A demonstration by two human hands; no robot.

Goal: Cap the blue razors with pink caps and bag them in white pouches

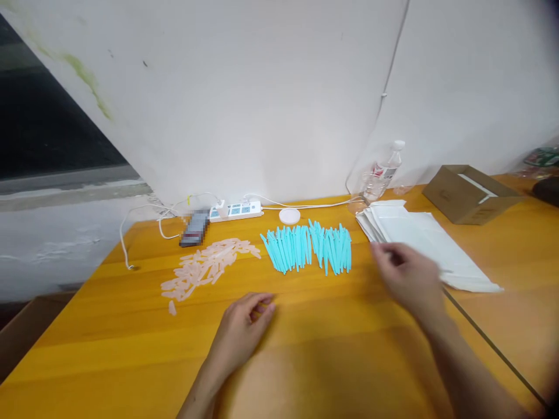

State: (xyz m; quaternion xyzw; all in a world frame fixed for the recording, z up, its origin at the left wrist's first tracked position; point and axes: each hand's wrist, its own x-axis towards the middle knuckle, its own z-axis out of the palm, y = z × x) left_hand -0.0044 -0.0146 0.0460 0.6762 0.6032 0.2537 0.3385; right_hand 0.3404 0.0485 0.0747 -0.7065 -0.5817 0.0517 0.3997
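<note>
My left hand (242, 329) rests low over the table, fingers loosely curled, with a small gap between thumb and forefinger and nothing in it. Blurred by motion, my right hand (408, 279) is at the near left edge of a stack of flat white bags (423, 238). Its fingers are bent, and whether they grip an edge cannot be made out. Between and beyond my hands lie two bunches of turquoise, blade-like slim sticks, a left bunch (288, 247) and a right bunch (332, 247). Further left is a loose pile of small pale pink, flat slips (207, 267).
Against the wall stand a white power strip (236, 210) with cables, a phone (195, 228), a small white round lid (289, 216) and a clear plastic bottle (384, 173). An open cardboard box (463, 198) sits at right. A seam (493, 343) crosses the wooden table (131, 343).
</note>
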